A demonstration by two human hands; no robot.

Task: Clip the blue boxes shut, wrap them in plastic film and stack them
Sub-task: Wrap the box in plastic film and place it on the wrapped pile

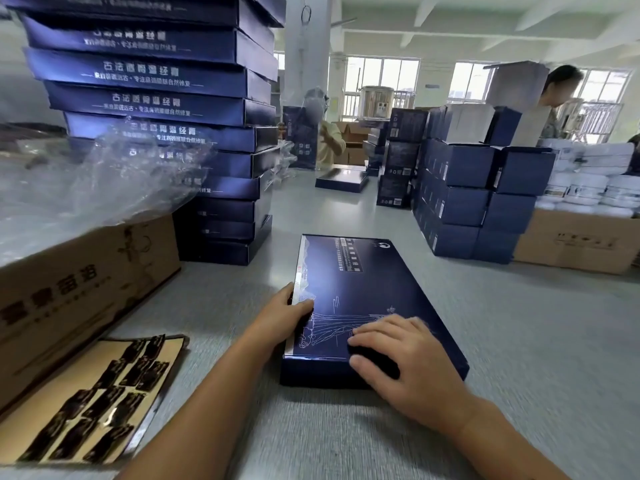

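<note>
Blue box lies flat on the bench. Left grip clasps its left edge, right grip pinches the near end. If the 2 grips press unevenly, I think the box may slide or open before clipping.

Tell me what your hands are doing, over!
Left hand grips flat dark-blue cardboard box at left edge. Right hand grips near end. Box unwrapped, on grey table. Nothing blocking.
</note>
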